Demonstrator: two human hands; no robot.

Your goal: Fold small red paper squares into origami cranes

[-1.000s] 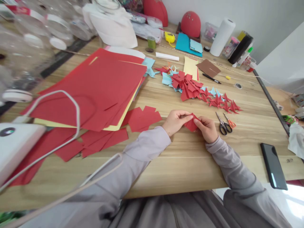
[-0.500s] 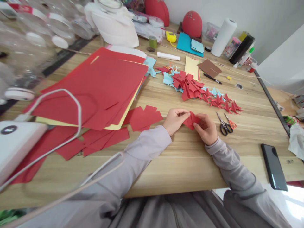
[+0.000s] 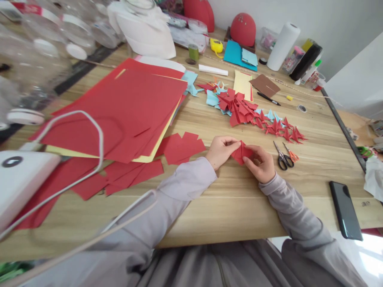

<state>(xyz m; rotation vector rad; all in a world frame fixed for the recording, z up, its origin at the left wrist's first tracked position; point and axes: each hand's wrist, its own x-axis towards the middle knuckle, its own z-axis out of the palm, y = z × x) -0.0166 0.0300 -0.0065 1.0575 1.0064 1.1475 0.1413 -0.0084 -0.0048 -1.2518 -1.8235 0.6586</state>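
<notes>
Between my two hands is a small piece of folded red paper [image 3: 240, 153] with crease lines across it. My left hand [image 3: 220, 151] pinches its upper left edge between thumb and fingers. On the other side, my right hand [image 3: 261, 162] grips the right edge, its thumb at the lower right. Beyond the hands lies a heap of folded red paper pieces [image 3: 237, 107] mixed with light blue ones, running into a row of small red paper cranes [image 3: 277, 126]. Cut red paper pieces [image 3: 184, 148] lie to the left of my left hand.
Black-handled scissors [image 3: 283, 158] and small orange scissors [image 3: 291, 152] lie right of my hands. A stack of red sheets [image 3: 119, 107] covers the left. A white cable [image 3: 100, 139] loops over it from a white box [image 3: 26, 175]. A phone [image 3: 345, 209] rests near the right edge.
My right fingers have shifted slightly on the red paper, and its right side sits a little differently. Both hands stay in nearly the same place; the whole view has moved very slightly.
</notes>
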